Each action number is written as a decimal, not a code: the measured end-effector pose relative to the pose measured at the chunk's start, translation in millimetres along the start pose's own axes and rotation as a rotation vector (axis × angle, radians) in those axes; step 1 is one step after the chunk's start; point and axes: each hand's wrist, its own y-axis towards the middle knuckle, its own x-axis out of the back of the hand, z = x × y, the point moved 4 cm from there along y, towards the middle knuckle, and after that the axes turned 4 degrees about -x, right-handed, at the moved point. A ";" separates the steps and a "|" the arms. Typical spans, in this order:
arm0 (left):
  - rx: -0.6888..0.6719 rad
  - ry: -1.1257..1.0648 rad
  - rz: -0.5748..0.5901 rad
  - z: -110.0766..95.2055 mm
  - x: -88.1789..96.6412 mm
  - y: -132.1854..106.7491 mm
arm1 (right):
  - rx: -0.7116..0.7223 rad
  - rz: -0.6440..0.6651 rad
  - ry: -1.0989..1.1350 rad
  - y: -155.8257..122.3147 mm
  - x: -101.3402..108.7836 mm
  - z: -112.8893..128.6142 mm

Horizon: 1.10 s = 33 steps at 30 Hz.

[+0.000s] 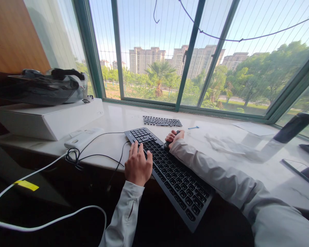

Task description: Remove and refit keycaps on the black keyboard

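A black keyboard (179,178) lies slantwise, its near end reaching past the front edge of the marble sill. Its far block still carries flat keycaps, while the longer section shows bare dark key sockets. My left hand (138,166) rests over the keyboard's left edge, fingers stretched out and thumb apart on the keys. Closed in a fist, my right hand (175,138) grips a black tool (166,145) above the far right side; its kind is mostly hidden by the fingers. Behind the keyboard, loose keycaps (162,121) are laid out in rows.
Right of the keycaps lies a small blue tool (193,127). A white power strip (83,137) and black cables (73,157) are at left, near a white box (48,118) with a bag on top. Crumpled clear plastic (224,145) and a phone-like slab (302,171) lie right.
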 end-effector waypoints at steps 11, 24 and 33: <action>-0.002 -0.019 -0.012 2.0 0.4 -1.0 | 0.120 0.013 -0.047 -5.1 -5.6 3.5; 0.006 -0.007 -0.015 -1.2 0.4 -1.4 | 0.037 -0.029 -0.027 -1.9 -0.9 -0.2; -0.004 0.005 -0.009 1.8 0.0 -0.6 | 0.137 0.011 -0.052 1.6 -2.0 4.4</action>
